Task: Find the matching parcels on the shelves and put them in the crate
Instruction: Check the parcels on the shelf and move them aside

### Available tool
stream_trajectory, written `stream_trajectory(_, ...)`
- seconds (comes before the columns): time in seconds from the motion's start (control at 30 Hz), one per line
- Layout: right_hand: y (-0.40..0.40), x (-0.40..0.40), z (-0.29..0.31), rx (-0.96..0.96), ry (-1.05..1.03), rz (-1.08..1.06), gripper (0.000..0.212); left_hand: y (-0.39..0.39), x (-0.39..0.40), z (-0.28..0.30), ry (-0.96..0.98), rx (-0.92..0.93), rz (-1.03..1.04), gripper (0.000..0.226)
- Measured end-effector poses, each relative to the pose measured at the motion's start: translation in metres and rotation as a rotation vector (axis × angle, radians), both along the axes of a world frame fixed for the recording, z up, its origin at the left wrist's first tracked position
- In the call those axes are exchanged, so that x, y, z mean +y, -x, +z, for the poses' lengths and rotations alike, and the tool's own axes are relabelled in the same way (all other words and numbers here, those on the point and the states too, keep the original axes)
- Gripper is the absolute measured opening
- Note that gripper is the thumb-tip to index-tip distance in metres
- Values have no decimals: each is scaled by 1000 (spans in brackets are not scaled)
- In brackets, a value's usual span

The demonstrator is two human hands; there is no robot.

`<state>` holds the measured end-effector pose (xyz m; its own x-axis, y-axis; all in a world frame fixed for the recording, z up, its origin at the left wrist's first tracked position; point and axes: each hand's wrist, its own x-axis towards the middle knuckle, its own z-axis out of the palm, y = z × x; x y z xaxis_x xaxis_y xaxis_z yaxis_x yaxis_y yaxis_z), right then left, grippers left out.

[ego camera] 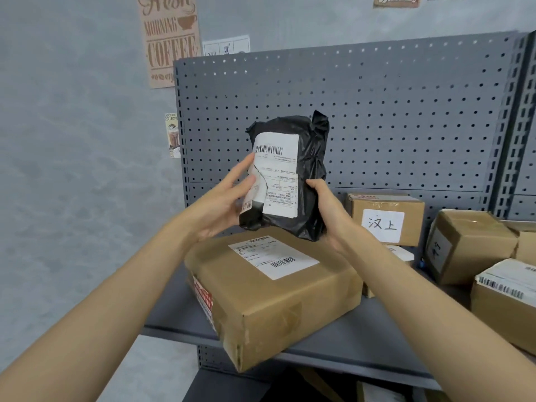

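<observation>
Left hand (223, 204): wrapped round the left edge of the black parcel (307, 175); thumb laid flat over the torn white label (277, 175), fingers (246, 166) fairly straight, reaching up behind the parcel's edge.
Right hand (330, 210): cupped against the parcel's right side and lower corner; thumb pressed on the black wrap, other fingers hidden behind.
Black parcel: held upright in both hands, lifted clear above the large box (269, 297), label facing the camera.
Large box: lying at the shelf (362, 340) front left corner, overhanging the front edge.
Labelled box (385, 219): at the shelf's back, against the pegboard (377, 111).
</observation>
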<state>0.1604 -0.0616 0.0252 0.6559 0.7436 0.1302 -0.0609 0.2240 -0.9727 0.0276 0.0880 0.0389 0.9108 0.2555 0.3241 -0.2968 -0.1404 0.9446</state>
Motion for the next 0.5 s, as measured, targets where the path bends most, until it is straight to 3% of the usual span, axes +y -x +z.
stream_trajectory(0.1,1,8,-4,-119,38,130,48,5,9,0,-70,-4,111,70)
stream_trajectory(0.2,1,12,-4,-146,4,197,45,8,16,2,-84,7,184,87)
stream_trajectory(0.4,1,28,1,-182,17,187,51,14,29,3,-60,43,362,90)
stream_trajectory(0.5,11,40,3,-191,49,149,78,20,37,7,-71,62,427,87)
